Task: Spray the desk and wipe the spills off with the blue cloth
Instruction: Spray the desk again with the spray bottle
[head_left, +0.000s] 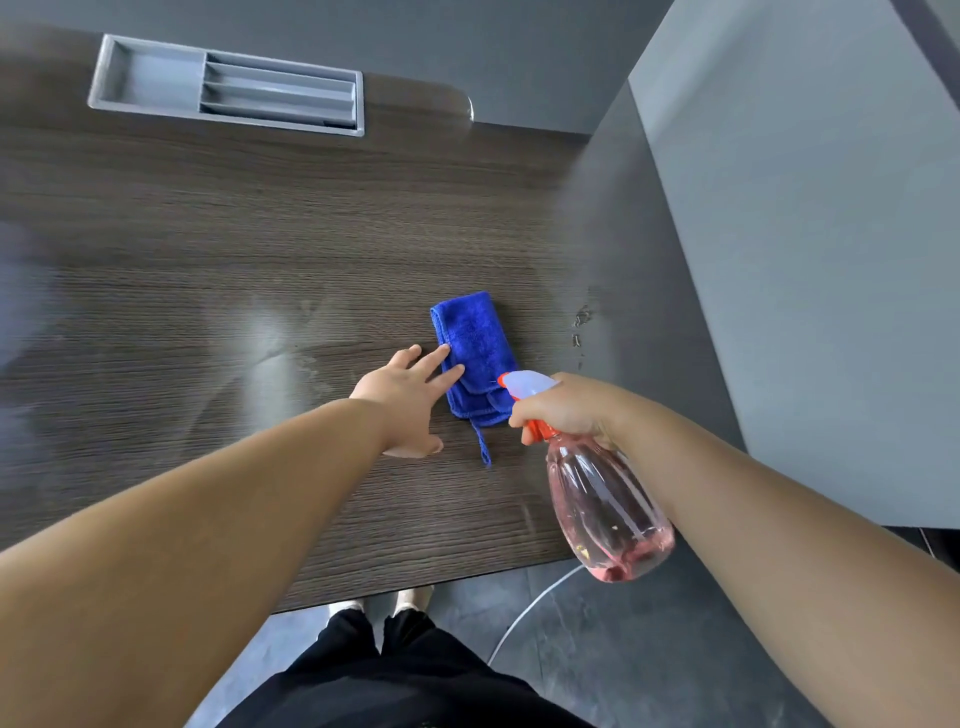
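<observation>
A folded blue cloth (475, 343) lies on the dark wood-grain desk (260, 234), right of centre. My left hand (408, 397) rests flat beside it, fingers straight, with two fingertips touching the cloth's left edge. My right hand (563, 405) grips the neck and orange trigger of a clear pink spray bottle (605, 504), held above the desk's front right part, its white nozzle pointing left over the cloth's near end. Wet smears (311, 358) shine on the desk left of my left hand, and small droplets (581, 322) sit near the right edge.
A grey recessed cable tray (156, 78) is set into the desk's far left. A grey partition panel (805, 260) stands along the right side. The desk's front edge runs just above my shoes, and a white cable (524, 608) crosses the dark floor.
</observation>
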